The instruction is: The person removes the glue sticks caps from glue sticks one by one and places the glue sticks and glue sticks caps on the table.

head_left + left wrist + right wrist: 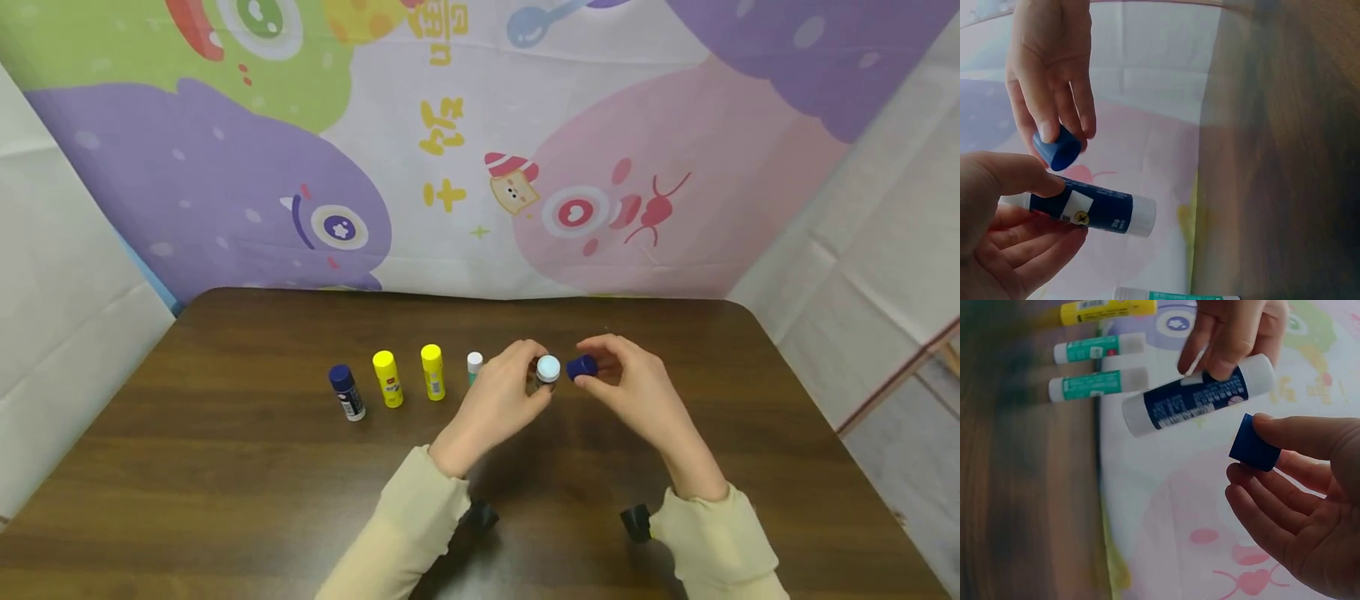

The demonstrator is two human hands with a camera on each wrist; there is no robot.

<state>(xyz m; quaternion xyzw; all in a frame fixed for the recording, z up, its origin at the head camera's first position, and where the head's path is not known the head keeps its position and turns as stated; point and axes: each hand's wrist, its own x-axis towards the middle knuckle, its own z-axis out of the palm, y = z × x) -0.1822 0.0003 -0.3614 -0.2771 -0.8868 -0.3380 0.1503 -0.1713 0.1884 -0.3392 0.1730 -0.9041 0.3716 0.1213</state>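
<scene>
Toward the table's far edge (660,310), a cylindrical tube (1110,212) is gripped (left hand (495,390)), a ridged cap (1057,150) pinched (right hand (637,390)).

Cap (581,367) right of glue stick (548,371)

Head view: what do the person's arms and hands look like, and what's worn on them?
The left sleeve and right sleeve are pale cream-yellow, with gathered cuffs. The left hand and right hand are ungloved. A small black piece juts out beside each cuff; its details are unclear.
</scene>
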